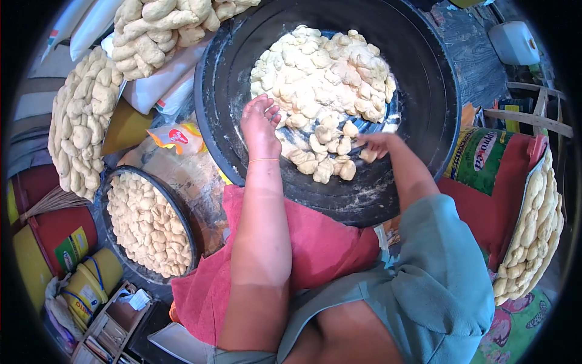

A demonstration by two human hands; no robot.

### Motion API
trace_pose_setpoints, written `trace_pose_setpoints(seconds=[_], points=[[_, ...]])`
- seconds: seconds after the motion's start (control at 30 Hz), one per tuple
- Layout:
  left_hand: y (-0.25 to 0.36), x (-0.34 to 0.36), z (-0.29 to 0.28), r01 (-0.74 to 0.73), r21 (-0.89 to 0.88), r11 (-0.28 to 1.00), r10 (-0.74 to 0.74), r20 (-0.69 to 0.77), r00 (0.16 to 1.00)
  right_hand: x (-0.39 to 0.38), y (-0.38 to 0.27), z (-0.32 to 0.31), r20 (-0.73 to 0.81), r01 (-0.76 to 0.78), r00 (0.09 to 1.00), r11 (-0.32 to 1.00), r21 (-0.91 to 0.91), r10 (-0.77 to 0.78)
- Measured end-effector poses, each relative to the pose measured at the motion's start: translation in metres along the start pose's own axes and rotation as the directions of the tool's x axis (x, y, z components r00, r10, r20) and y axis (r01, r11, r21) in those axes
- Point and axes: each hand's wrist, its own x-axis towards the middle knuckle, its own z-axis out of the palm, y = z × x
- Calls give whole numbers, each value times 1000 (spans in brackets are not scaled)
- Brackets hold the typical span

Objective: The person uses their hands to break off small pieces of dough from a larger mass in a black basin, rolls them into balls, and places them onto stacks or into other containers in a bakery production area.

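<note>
My left hand (262, 121) is at the left side of a wide black tub (424, 73), palm partly up, fingers loosely curled and apart, holding nothing visible, beside a large floury mass of pale dough pieces (318, 73). A smaller cluster of cut dough lumps (321, 148) lies in the nearer part of the tub. My right hand (379, 145) reaches in from the right, fingers bent and apart, beside a single dough lump (368, 155) at the cluster's edge; whether it touches that lump is unclear.
Left are a round tray (189, 242) of small dough balls, an orange-white packet (173, 136), trays of twisted dough (82, 121) and buckets (60, 242). Right are more shaped dough (527, 224), a red container (503, 188) and a white jug (512, 42). A pink cloth (327, 242) lies below the tub.
</note>
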Motion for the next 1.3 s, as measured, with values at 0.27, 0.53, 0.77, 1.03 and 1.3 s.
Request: trace_pose_setpoints(seconds=[0.27,0.53,0.77,1.03,1.3], points=[[-2,0,10,2,5,1000,-2,51,999,16,-143,173,78,366,705,456,811,-705],[-3,6,-4,6,-29,1000,-7,-18,1000,-28,-191,134,128,414,550,403,816,-826],[-2,-1,9,0,-2,1000,0,35,999,-65,-167,-42,-569,739,400,620,-263,-718],[-3,6,-4,0,-29,1000,0,-6,1000,-61,-187,-20,-696,77,373,768,-636,-614],[-2,2,-4,0,-11,1000,0,-10,1000,-61,-109,1,-557,344,348,655,-672,-754]])
